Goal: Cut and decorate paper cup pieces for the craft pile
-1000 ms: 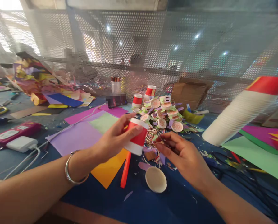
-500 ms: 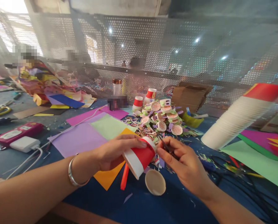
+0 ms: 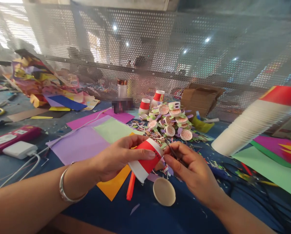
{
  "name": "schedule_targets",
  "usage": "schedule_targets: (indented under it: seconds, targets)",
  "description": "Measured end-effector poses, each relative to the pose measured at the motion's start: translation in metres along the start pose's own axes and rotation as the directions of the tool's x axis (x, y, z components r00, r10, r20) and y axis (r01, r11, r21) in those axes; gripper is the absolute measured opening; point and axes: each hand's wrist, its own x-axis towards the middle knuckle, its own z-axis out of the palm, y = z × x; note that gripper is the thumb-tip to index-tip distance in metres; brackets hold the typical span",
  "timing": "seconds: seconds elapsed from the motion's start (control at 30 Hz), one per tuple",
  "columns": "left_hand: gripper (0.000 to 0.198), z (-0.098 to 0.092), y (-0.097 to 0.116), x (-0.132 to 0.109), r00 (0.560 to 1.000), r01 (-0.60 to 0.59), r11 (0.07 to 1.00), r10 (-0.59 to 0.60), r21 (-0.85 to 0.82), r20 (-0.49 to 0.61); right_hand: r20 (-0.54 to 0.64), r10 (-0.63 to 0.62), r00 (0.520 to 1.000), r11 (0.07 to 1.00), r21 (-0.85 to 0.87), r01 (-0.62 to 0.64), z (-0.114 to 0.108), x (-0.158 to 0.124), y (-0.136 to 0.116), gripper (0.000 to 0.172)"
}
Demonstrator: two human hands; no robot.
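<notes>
A red and white paper cup point(image 3: 149, 161) lies tilted in my left hand point(image 3: 125, 156), with the thumb across its red side. My right hand point(image 3: 189, 170) is closed round a dark, thin metal tool point(image 3: 173, 152), perhaps scissors; its tip is beside the cup's upper right end. Below the cup, a round beige disc or lid point(image 3: 164, 191) rests on the blue table point(image 3: 184, 217). A red-orange marker point(image 3: 130, 187) lies left of it, on the edge of an orange paper sheet point(image 3: 113, 183).
Behind my hands is a pile of small cup pieces point(image 3: 169, 122) among paper scraps. A tall stack of cups point(image 3: 247, 120) leans at the right, near black cables. Lilac paper point(image 3: 77, 146), a white charger point(image 3: 20, 150) and a magenta device point(image 3: 13, 138) lie left.
My left hand has turned the cup a little, and dark marks now show on its red band. My right hand is almost unmoved. The view has shifted slightly.
</notes>
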Motion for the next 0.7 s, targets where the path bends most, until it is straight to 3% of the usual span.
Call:
schedule_targets:
  seconds: [0.1, 0.27, 0.43, 0.7]
  targets:
    - [0.036, -0.002, -0.003, 0.003, 0.997, -0.067, 0.993, 0.070, 0.101, -0.020, -0.020, -0.019, 1.000, 1.000, 0.009, 0.019, -0.001, 0.000, 0.000, 0.031]
    - [0.045, -0.004, -0.006, 0.007, 0.978, -0.163, 0.940, 0.194, 0.301, -0.077, 0.058, -0.004, 0.998, 0.995, 0.105, -0.002, 0.000, -0.007, 0.000, 0.037]
    - [0.052, -0.002, -0.007, 0.008, 0.926, -0.248, 0.870, 0.342, 0.427, -0.160, 0.104, 0.033, 0.994, 0.995, 0.093, -0.042, 0.004, -0.010, -0.004, 0.036]
    - [0.047, -0.003, -0.017, 0.012, 0.882, -0.295, 0.782, 0.444, 0.549, -0.160, 0.130, 0.066, 0.989, 0.987, 0.140, -0.085, 0.006, -0.009, -0.005, 0.032]
